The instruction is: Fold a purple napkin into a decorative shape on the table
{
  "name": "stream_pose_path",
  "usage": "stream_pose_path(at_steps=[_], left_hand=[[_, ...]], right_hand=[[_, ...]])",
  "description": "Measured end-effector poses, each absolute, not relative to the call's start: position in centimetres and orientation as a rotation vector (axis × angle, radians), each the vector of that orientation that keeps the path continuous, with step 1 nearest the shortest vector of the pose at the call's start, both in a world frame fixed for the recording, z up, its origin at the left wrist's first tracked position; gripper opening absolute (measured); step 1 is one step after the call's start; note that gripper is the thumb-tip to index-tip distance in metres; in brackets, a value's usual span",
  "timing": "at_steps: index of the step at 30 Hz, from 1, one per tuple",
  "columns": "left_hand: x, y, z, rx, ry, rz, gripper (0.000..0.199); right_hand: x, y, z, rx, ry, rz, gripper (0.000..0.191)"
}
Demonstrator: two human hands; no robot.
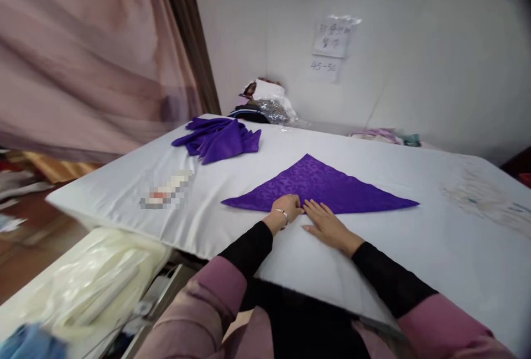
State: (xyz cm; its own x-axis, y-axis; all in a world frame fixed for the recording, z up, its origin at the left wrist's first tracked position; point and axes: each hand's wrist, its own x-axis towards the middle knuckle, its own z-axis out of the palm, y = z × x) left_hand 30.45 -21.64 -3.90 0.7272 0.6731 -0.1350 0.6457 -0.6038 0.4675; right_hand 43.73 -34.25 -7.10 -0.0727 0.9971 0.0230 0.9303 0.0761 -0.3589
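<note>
Stretching across the view, a white table [440, 251] bears a triangle of purple cloth [319, 179] at its middle, long edge on the near side. A rumpled purple heap [224, 140] lies farther back, to the left. The right hand [327, 223] rests flat, fingers slightly spread onto that edge; the left hand [287, 208] curls beside it, whether pinching cloth I cannot tell, wearing a thin bracelet [284, 215].

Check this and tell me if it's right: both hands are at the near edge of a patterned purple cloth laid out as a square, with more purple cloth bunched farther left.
Not a square: the head view shows the patterned purple cloth laid out as a triangle. The left hand and right hand are at its near edge, and the bunched purple cloth lies farther left.
</note>
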Motion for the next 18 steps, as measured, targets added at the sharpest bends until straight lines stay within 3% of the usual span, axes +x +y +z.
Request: stream_pose_path(at_steps=[18], left_hand=[[20.7, -17.8, -4.1, 2.402, 1.14, 0.241, 0.01]], right_hand=[[44.0, -34.4, -7.9, -2.023, -2.224, 0.14, 0.066]])
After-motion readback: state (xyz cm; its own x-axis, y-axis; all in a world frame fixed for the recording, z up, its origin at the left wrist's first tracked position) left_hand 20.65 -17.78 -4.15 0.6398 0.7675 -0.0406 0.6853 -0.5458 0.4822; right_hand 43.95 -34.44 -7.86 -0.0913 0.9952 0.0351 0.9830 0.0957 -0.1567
